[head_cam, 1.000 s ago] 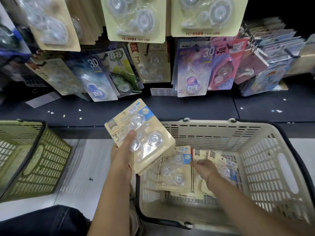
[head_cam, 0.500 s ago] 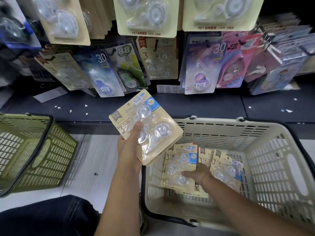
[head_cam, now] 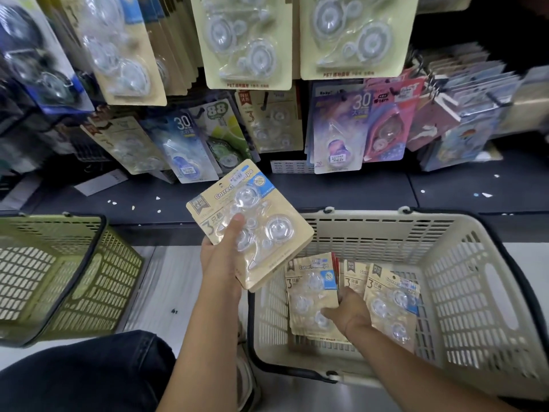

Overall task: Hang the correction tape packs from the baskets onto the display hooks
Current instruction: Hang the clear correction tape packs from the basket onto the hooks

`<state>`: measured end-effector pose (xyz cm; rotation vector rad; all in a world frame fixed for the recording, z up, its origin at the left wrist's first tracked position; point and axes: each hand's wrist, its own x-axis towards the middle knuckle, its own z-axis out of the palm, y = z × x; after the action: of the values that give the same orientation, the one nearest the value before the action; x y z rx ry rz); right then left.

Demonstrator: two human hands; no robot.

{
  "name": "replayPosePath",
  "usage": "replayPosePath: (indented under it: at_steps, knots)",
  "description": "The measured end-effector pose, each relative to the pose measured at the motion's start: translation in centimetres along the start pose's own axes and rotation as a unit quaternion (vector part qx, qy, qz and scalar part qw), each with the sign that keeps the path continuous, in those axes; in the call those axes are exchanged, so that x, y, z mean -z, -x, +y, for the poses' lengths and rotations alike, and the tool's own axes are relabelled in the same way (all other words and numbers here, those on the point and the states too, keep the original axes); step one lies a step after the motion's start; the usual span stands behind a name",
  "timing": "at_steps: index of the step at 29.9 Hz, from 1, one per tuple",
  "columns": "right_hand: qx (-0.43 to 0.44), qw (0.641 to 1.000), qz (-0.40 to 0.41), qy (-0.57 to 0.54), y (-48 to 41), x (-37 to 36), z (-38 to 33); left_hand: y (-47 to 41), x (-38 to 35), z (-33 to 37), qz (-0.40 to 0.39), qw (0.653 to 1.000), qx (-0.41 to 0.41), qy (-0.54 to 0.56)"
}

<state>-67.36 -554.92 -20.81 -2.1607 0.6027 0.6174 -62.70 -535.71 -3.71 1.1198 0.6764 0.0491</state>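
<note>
Stack of packs (head_cam: 274,203) in L hand (head_cam: 221,255), R hand (head_cam: 348,313) grips pack (head_cam: 309,289) in basket (head_cam: 374,233)

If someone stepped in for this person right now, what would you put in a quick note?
Left hand: grips a small stack of packs, held up over the left rim of the beige basket.
Right hand: down in that basket, gripping the left pile; more packs lean beside it.
Done: matching packs already hang in the lower display row.
Left: hang the held stack, then the rest from the basket.
</note>
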Motion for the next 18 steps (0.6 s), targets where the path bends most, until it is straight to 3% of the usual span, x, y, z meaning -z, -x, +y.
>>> replayPosePath:
  at_steps: [7,9,13,18]
  knots:
    - [0.063,0.993,-0.046,-0.092,2.0,3.9,-2.8,2.1,-1.7,2.2,-0.040,0.998,-0.025,-0.047]
    - [0.112,0.983,-0.061,-0.129,2.9,7.8,-4.5,2.7,-2.3,2.9,-0.055,0.995,-0.045,-0.072]
    - [0.208,0.970,-0.081,-0.098,5.1,17.9,-7.4,4.5,-4.3,4.6,-0.100,0.981,-0.091,-0.141]
    - [0.267,0.960,0.005,-0.080,8.0,30.2,-9.2,7.1,-7.8,7.4,-0.189,0.949,-0.147,-0.205]
